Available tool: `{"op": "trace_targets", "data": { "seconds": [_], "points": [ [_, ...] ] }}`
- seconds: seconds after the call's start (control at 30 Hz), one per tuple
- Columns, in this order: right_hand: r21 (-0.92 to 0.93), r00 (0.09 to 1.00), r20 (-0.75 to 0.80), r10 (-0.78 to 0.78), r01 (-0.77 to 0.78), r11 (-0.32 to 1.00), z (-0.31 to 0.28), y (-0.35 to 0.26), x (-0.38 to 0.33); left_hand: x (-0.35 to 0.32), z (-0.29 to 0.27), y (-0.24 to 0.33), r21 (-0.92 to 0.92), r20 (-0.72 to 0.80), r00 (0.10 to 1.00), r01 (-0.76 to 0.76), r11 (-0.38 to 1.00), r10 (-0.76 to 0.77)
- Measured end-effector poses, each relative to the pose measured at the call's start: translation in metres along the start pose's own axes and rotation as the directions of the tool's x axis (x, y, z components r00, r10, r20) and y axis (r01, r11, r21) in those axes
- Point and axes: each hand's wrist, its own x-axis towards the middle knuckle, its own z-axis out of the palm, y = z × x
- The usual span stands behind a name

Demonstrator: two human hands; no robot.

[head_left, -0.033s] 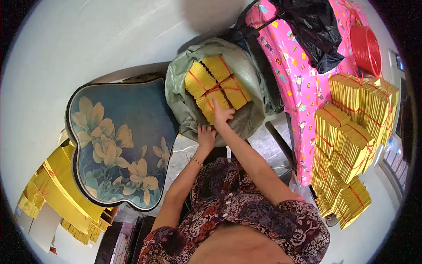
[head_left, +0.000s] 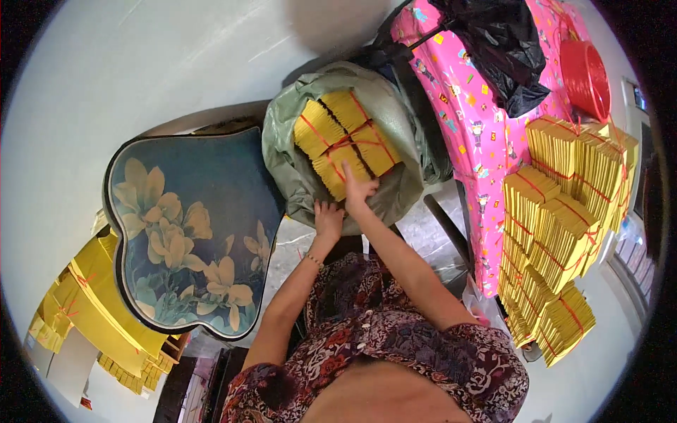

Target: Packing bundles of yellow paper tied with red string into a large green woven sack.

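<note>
A grey-green sack (head_left: 293,151) stands open in front of me, and a bundle of yellow paper (head_left: 345,137) tied crosswise with red string lies in its mouth. My right hand (head_left: 358,189) is on the near edge of that bundle, fingers spread over the paper. My left hand (head_left: 328,220) is just below and to the left of it, gripping the sack's near rim. Both forearms reach forward from my patterned dress.
A blue table top with yellow flowers (head_left: 190,225) is at my left, with loose yellow sheets (head_left: 77,310) beyond it. At the right, a pink patterned cloth (head_left: 472,134) carries a black bag (head_left: 504,49), a red spool (head_left: 585,70) and several tied yellow stacks (head_left: 564,218).
</note>
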Motion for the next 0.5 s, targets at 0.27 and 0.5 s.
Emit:
{"op": "trace_targets", "data": {
  "seconds": [0.27,0.5],
  "points": [
    [0.387,0.605,0.795,-0.053,-0.437,0.812,-0.035,0.001,0.026,0.005,0.003,-0.008,-0.213,-0.215,0.977,-0.034,0.977,-0.013],
    [0.412,0.607,0.787,-0.107,-0.388,0.824,0.012,-0.049,0.023,0.01,-0.018,-0.038,-0.137,-0.328,0.943,-0.107,0.985,0.057]
  ]
}}
